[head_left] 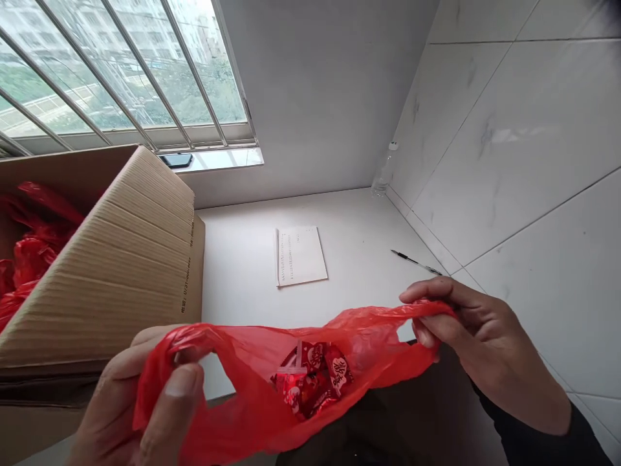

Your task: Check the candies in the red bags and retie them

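Observation:
A thin red plastic bag is stretched between my two hands at the front of the view. My left hand grips its left handle, the thumb pressed against the fingers through the loop. On the other side, my right hand pinches the right handle. The bag's mouth faces up, and several red wrapped candies with pale printed lettering lie together inside. The lower part of the bag is cut off by the frame.
At left stands an open cardboard box holding crumpled red plastic bags. On the white tabletop lie a booklet and a black pen. A clear bottle stands in the corner; a phone rests on the windowsill.

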{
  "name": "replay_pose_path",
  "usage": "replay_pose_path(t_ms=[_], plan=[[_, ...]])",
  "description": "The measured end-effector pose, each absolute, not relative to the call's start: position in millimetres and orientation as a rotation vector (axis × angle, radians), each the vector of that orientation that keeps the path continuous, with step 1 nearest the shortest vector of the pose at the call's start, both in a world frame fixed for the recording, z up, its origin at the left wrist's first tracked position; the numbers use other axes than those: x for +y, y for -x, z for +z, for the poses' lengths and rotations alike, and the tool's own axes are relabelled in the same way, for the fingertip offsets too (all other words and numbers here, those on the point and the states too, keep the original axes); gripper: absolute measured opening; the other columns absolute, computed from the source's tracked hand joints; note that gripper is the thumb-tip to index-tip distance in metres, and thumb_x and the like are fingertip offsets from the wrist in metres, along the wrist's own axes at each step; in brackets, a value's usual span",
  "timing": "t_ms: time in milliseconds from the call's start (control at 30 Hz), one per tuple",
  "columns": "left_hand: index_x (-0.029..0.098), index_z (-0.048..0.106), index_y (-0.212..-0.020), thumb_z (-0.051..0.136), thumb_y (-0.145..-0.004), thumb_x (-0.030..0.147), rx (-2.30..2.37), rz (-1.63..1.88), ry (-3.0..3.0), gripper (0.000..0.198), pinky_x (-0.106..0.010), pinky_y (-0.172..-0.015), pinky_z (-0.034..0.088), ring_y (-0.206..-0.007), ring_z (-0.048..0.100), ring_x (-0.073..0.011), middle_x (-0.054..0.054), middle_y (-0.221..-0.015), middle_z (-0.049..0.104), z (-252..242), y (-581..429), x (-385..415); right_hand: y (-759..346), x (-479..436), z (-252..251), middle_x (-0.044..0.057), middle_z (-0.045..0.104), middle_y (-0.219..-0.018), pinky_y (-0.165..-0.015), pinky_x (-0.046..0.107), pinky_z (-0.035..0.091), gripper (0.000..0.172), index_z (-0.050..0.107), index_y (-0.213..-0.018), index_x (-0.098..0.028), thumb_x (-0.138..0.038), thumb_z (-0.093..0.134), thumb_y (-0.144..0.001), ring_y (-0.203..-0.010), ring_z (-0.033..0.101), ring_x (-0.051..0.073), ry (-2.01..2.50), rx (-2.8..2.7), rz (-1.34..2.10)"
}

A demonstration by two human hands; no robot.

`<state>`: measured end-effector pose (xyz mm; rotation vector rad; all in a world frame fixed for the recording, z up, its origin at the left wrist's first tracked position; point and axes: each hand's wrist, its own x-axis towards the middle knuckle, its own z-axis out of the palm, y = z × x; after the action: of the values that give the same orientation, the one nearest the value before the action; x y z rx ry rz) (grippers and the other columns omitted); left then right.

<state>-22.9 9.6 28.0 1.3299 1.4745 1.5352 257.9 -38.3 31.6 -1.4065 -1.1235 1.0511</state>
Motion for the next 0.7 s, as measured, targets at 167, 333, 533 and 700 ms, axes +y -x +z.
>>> replay_pose_path(t_ms=[167,333,533,700], plan=[[0.03,0.065,-0.099,0.075,-0.076,0.045,1.315,1.517,-1.066,0.029,-0.033,-0.076,0.064,-0.124,0.057,-0.033,-0.003,-0.126,0.065,36.4,1.6,1.0,-256.0,-39.1,34.6,-0.004,0.06,-0.069,-0.058,0.021,0.054,0.015,0.068,-0.103,-0.027,-0.024,0.06,-0.091,-0.057,0.058,0.01,1.355,-1.113,1.134],[0.033,0.06,-0.116,0.069,-0.081,0.04,1.171,1.371,-1.054,0.036,-0.037,-0.072,0.065,-0.105,0.068,-0.0308,-0.005,-0.11,0.072,22.6,-13.5,-2.2,-249.6,-36.4,36.5,-0.003,0.068,-0.091,-0.067,0.019,0.058,0.016,0.067,-0.105,-0.03,-0.026,0.063,-0.09,-0.065,0.065,0.008,1.398,-1.219,1.051],[0.027,0.063,-0.121,0.065,-0.087,0.026,1.008,1.051,-1.554,0.034,-0.029,-0.082,0.058,-0.095,0.069,-0.0213,-0.007,-0.109,0.071,-2.9,-24.1,15.4,-218.1,-21.3,31.4,-0.004,0.069,-0.098,-0.08,0.023,0.057,0.041,0.059,-0.123,-0.036,-0.02,0.066,-0.086,-0.083,0.065,0.011,1.309,-1.615,0.801],[0.026,0.067,-0.111,0.052,-0.09,0.013,0.787,0.919,-1.801,0.028,-0.023,-0.071,0.053,-0.071,0.063,-0.0124,-0.002,-0.092,0.072,-3.6,-30.5,25.2,-200.3,-7.9,19.8,-0.002,0.067,-0.087,-0.068,0.021,0.055,0.018,0.063,-0.108,-0.029,-0.02,0.055,-0.095,-0.073,0.062,0.01,1.257,-1.797,0.628]])
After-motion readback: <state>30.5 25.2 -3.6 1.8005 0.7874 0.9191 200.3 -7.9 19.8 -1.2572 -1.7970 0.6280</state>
